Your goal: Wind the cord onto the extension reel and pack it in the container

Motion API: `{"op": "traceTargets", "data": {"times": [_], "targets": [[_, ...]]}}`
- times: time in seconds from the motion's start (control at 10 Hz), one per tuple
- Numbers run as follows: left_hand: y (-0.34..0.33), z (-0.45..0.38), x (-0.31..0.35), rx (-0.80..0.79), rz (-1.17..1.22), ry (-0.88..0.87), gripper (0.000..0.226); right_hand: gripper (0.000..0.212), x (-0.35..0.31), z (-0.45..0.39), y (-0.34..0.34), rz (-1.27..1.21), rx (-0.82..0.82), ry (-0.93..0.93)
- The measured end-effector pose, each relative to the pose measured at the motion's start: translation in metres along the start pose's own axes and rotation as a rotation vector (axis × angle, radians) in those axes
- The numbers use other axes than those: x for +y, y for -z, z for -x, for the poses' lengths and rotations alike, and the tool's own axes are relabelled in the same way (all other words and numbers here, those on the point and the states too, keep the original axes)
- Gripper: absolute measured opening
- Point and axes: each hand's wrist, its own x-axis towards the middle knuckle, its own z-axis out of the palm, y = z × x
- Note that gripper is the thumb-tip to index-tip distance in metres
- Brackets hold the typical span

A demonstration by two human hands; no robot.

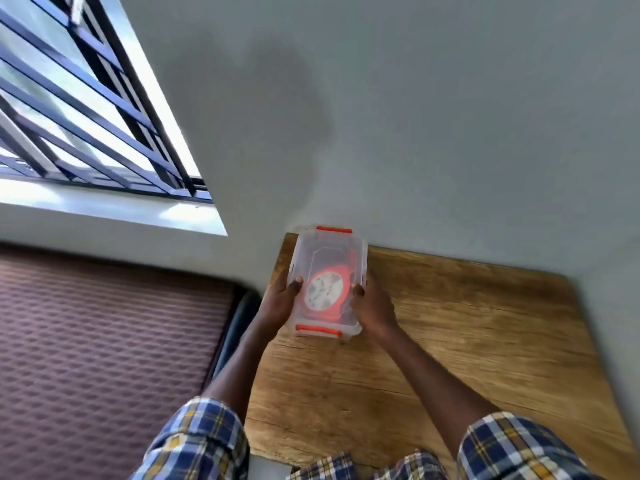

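A clear plastic container with its lid on and orange latches at both ends sits at the far left corner of a wooden table, against the wall. Through the lid I see the orange extension reel with its white round face lying inside. My left hand grips the container's left side, thumb on the lid. My right hand grips the right side, thumb also on top. The cord cannot be made out apart from the reel.
A grey wall rises right behind the table. A window with dark bars is at the upper left. Left of the table lies a brown patterned mattress, with a narrow gap between them.
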Motion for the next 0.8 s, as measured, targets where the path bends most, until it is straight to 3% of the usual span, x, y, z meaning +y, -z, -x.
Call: {"op": "traceTargets", "data": {"times": [0.2,0.3,0.4,0.5,0.6,0.8], "targets": [[0.001,-0.013,-0.001,0.013,0.072,0.035,0.031,0.046,-0.007,-0.008,0.007,0.009,-0.06,-0.044],[0.001,-0.011,0.0,0.012,0.005,0.024,0.031,0.044,-0.007,-0.001,0.013,0.145,-0.067,-0.052],[0.001,-0.013,0.001,0.023,-0.234,-0.084,0.054,0.052,-0.005,0.007,0.026,0.277,-0.129,-0.059],[-0.005,-0.011,0.008,0.148,-0.462,-0.155,0.07,0.051,-0.001,0.018,0.051,0.337,-0.1,-0.024],[-0.017,0.004,0.024,0.245,-0.578,-0.296,0.066,0.043,0.001,0.035,0.091,0.506,-0.028,0.079],[-0.097,0.05,0.103,0.248,-0.669,-0.62,0.056,0.059,-0.013,0.064,0.196,0.822,0.205,0.348]]}}
